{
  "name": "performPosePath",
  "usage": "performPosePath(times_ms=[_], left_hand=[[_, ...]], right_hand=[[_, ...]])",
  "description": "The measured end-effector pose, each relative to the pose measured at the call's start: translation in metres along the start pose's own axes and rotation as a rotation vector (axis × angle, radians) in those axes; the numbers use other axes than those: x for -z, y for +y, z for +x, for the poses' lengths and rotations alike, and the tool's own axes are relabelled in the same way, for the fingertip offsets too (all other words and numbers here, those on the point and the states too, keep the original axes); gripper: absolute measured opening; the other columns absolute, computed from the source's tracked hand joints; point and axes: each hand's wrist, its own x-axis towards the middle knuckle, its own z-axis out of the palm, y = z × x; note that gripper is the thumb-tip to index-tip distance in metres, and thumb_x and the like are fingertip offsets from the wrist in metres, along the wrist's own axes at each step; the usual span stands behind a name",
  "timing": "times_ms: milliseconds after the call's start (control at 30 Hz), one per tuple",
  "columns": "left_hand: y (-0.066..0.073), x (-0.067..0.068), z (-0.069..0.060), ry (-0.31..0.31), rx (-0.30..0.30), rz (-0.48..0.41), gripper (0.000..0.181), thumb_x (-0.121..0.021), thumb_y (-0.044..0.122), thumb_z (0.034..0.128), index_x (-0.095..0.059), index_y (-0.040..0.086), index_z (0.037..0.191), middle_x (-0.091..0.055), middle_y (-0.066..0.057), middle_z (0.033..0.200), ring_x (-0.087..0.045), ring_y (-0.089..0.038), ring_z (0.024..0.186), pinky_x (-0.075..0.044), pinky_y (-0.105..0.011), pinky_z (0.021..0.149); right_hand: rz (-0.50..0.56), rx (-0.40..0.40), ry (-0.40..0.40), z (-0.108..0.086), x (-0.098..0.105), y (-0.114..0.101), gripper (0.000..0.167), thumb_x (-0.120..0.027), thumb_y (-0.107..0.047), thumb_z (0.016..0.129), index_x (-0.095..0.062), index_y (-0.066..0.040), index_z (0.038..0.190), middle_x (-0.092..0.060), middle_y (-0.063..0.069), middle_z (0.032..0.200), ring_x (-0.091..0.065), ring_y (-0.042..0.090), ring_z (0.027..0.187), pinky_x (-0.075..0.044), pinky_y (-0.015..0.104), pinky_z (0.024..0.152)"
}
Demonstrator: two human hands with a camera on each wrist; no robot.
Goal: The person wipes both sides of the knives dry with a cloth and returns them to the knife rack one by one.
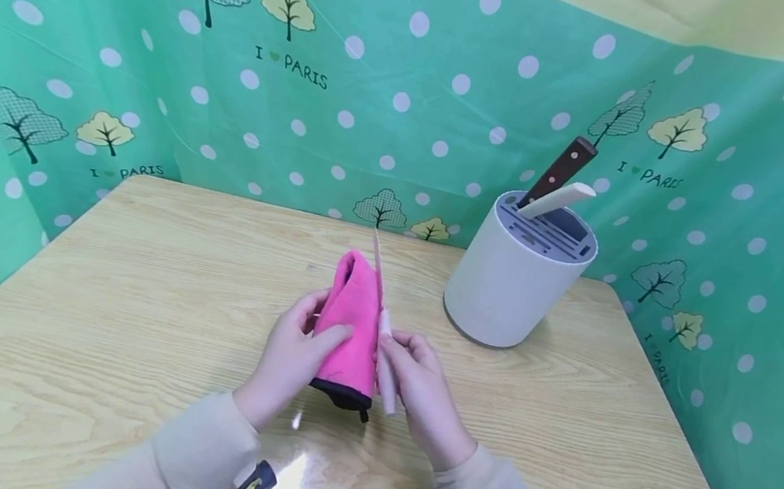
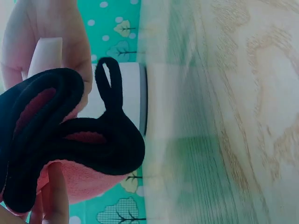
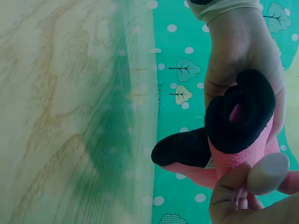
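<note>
My left hand grips a folded pink cloth with a black trimmed edge, its thumb lying over the front. A small black loop sticks out from that edge in the left wrist view. On the cloth's right side, my right hand holds a knife by its white handle. The thin pinkish blade points up and away, lying along the cloth's right side. From the right wrist view, the rounded handle end shows between thumb and fingers. Part of the blade's contact with the cloth is hidden.
A white knife block stands at the back right of the wooden table. Two knives stand in its slots, one with a brown handle, one with a white handle. A green dotted curtain hangs behind.
</note>
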Motion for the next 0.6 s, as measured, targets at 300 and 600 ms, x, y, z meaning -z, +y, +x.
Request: performPosePath(times_ms=[300, 600], left_hand=[[-0.0016, -0.003, -0.0047, -0.001, -0.053, 0.044, 0.053, -0.07, 0.011, 0.0887, -0.055, 0.008, 0.139, -0.064, -0.018, 0.118, -0.063, -0.021, 0.093, -0.06, -0.029, 0.072], [0.0004, -0.0044, -0.0087, 0.013, -0.072, 0.106, 0.054, -0.069, 0.009, 0.087, -0.055, 0.009, 0.139, -0.063, -0.017, 0.113, -0.06, -0.022, 0.091, -0.058, -0.026, 0.067]], right_hand=[[-0.077, 0.006, 0.001, 0.0037, -0.0005, 0.0015, 0.029, -0.057, -0.017, 0.099, -0.056, 0.008, 0.113, -0.059, 0.007, 0.098, -0.058, 0.009, 0.079, -0.05, 0.023, 0.074], [-0.071, 0.009, 0.022, 0.0075, -0.0008, 0.0023, 0.027, -0.06, -0.016, 0.097, -0.057, 0.007, 0.112, -0.057, 0.004, 0.09, -0.052, 0.011, 0.073, -0.046, 0.021, 0.065]])
